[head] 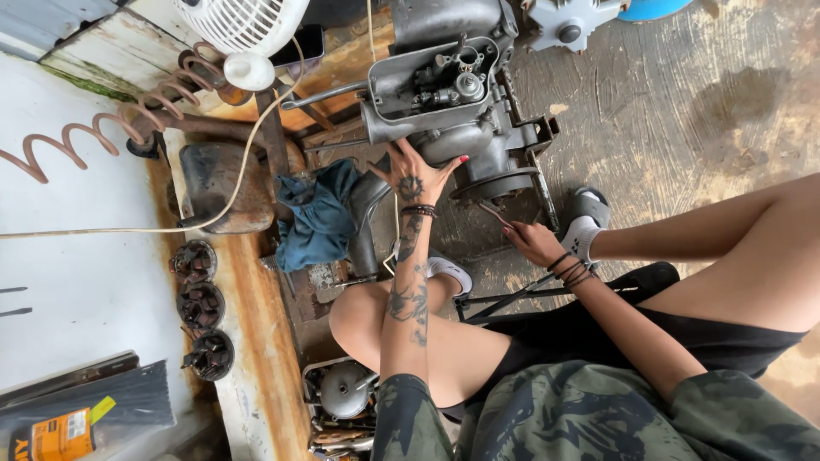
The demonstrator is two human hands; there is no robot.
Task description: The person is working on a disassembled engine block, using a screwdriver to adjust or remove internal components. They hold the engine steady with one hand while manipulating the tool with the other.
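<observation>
A grey metal engine (444, 94) with an open top housing rests on the stained concrete floor in front of me. My left hand (416, 175) is pressed flat against its lower casing, fingers spread. My right hand (531, 241) is closed around a thin tool (491, 213) whose tip points at the underside of the engine, beside its dark round base (495, 183). I am seated, my knees are bent, and my feet in white socks and sandals (585, 224) sit close to the engine.
A blue rag (318, 218) lies left of the engine. A rusty bench (256, 341) holds several round dark parts (201, 306). A white fan (243, 26) and a coiled spring (111, 128) are at upper left. A metal canister (343, 388) sits by my knee.
</observation>
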